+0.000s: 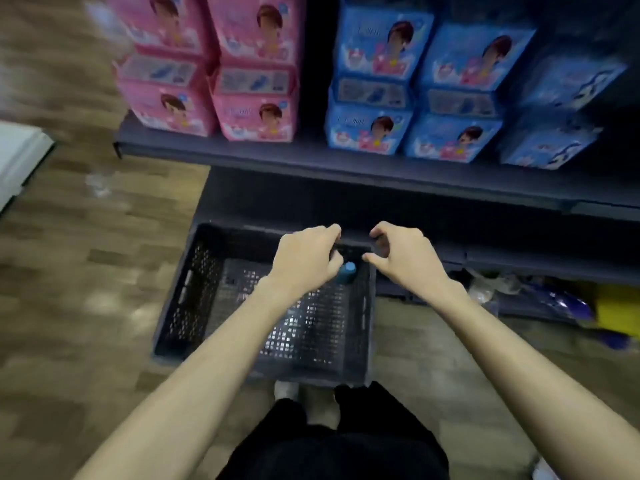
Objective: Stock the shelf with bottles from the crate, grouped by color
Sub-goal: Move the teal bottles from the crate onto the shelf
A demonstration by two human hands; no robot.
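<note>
A dark perforated crate (194,306) sits on the floor in front of the shelf unit. One blue bottle (346,273) shows in its far right corner. My left hand (304,258) is directly over the bottle with curled fingers, and blur hides whether it grips the bottle. My right hand (405,258) hovers beside it over the crate's far right rim, fingers loosely curled and holding nothing. The dark shelf (311,157) above carries stacked pink packs (256,112) on the left and blue packs (374,129) on the right.
A lower shelf level (519,265) runs to the right, with blue and yellow bagged goods (588,310) on it. A white object (17,157) lies on the wooden floor at far left. My legs stand just behind the crate.
</note>
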